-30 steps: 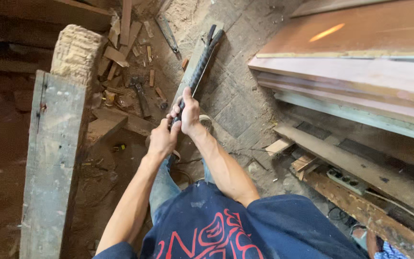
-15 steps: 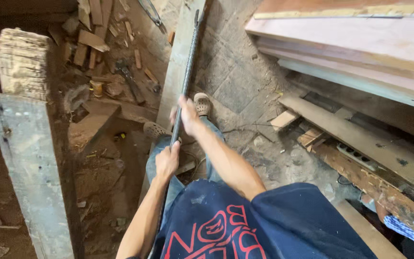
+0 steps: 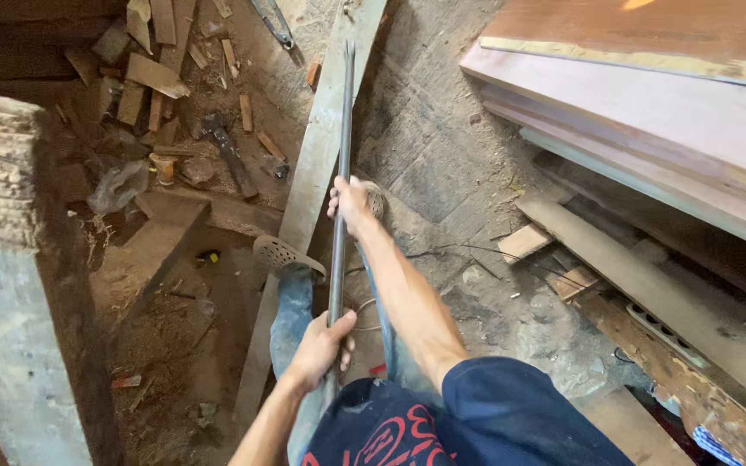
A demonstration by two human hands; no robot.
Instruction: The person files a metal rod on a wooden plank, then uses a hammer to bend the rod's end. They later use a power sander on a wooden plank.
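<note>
- Steel-grey, long, thin metal bar: held in both hands, its long axis running almost straight away from the person, from near the lap up toward the top of the view.
- Left hand: closed in a full fist around the near end of the bar, close to the body.
- Right hand: fingers wrapped around the bar about midway along its visible length, arm extended forward. This hand is the nearer of the two to the far tip.
- Far tip of the bar: lies well ahead of both hands, over the upper end of the long pale wooden plank. Whether the tip touches the plank cannot be determined.
- Plank orientation: roughly parallel to the bar, lying on the floor and passing under the person's legs. A foot in a perforated grey sandal rests on it just left of the bar.
- Left of the plank: a dark-headed hammer lies among loose wooden offcuts, well apart from both hands.
- Far left: a weathered upright timber post.
- Right side: stacked flat reddish-brown boards lean above the dusty concrete floor.
</note>
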